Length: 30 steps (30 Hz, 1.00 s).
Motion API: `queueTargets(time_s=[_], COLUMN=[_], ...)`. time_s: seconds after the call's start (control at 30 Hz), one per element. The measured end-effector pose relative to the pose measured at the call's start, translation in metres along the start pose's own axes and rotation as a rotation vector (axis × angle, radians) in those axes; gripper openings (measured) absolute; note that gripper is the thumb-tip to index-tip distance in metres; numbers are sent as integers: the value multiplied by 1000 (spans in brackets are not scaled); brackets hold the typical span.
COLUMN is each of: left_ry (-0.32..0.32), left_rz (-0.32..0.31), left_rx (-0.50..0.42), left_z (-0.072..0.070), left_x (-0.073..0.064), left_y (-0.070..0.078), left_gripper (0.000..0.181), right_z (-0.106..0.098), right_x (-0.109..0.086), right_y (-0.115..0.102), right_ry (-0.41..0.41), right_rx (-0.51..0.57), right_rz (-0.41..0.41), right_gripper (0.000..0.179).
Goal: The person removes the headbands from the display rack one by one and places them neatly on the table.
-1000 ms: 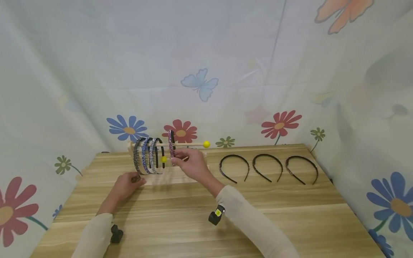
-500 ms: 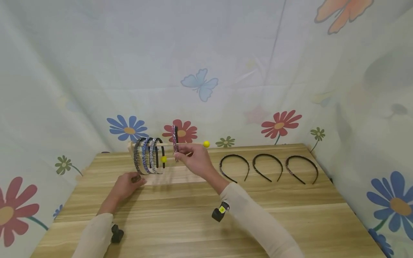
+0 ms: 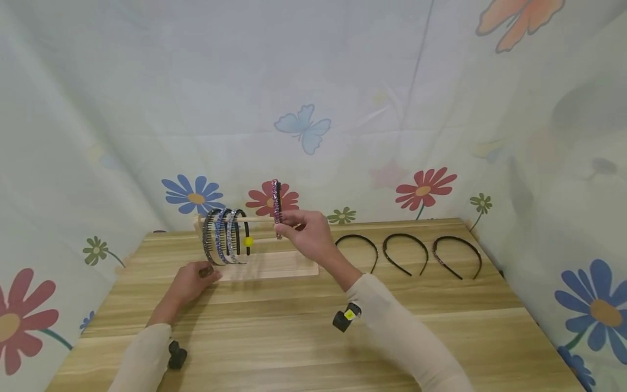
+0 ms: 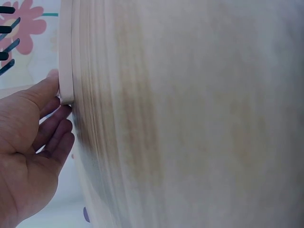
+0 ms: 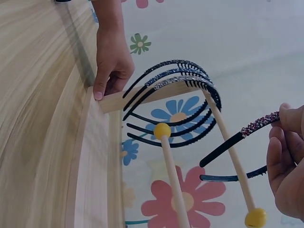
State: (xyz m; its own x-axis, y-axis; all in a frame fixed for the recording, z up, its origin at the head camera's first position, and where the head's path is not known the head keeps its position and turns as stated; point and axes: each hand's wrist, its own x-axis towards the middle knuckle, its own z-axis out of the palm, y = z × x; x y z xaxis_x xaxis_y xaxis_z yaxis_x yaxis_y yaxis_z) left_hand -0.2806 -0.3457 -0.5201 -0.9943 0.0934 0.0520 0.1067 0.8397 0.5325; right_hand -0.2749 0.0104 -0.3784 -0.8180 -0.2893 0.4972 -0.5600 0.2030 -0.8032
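Observation:
My right hand (image 3: 311, 234) pinches a headband (image 3: 276, 198) with pink glitter between thumb and fingers. In the right wrist view its two black ends straddle a wooden rod (image 5: 240, 173) close to the yellow ball (image 5: 255, 217) at its tip. That rod belongs to a wooden headband stand (image 3: 289, 265). My left hand (image 3: 188, 283) holds the near left corner of the stand's base, thumb and fingertips at its edge in the left wrist view. Several glittery headbands, such as a blue one (image 3: 220, 237), hang at the stand's left end.
Three dark headbands lie in a row on the wooden table (image 3: 303, 326): a left one (image 3: 356, 236), a middle one (image 3: 405, 236) and a right one (image 3: 458, 238). A second, lower rod ends in a yellow ball (image 3: 248, 242). A flower-printed curtain (image 3: 343, 71) stands behind the table.
My right hand has moved right and upward, carrying the pink headband along the rod toward its ball end, away from the hanging headbands. The left hand has stayed at the base corner.

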Motion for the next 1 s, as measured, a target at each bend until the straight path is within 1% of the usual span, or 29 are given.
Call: queueTargets(time_s=[0.27, 0.43, 0.67, 0.87, 1.0], left_ry=[-10, -17, -2, -8, -7], left_rz=[-2, -3, -1, -5, 1], left_rx=[2, 6, 18, 11, 8], left_z=[0, 0, 2, 1, 1], left_x=[2, 3, 2, 1, 1], left_y=[-2, -1, -2, -1, -1], left_gripper=[36, 36, 33, 31, 32], right_z=[-20, -30, -44, -61, -75], right_x=[-3, -8, -14, -21, -26], right_y=[-2, 2, 6, 11, 14], right_ry=[33, 46, 66, 84, 94], right_rx=[-3, -33, -89, -125, -156], right_rz=[-10, 11, 55, 41, 48], right_gripper=[24, 26, 25, 25, 26])
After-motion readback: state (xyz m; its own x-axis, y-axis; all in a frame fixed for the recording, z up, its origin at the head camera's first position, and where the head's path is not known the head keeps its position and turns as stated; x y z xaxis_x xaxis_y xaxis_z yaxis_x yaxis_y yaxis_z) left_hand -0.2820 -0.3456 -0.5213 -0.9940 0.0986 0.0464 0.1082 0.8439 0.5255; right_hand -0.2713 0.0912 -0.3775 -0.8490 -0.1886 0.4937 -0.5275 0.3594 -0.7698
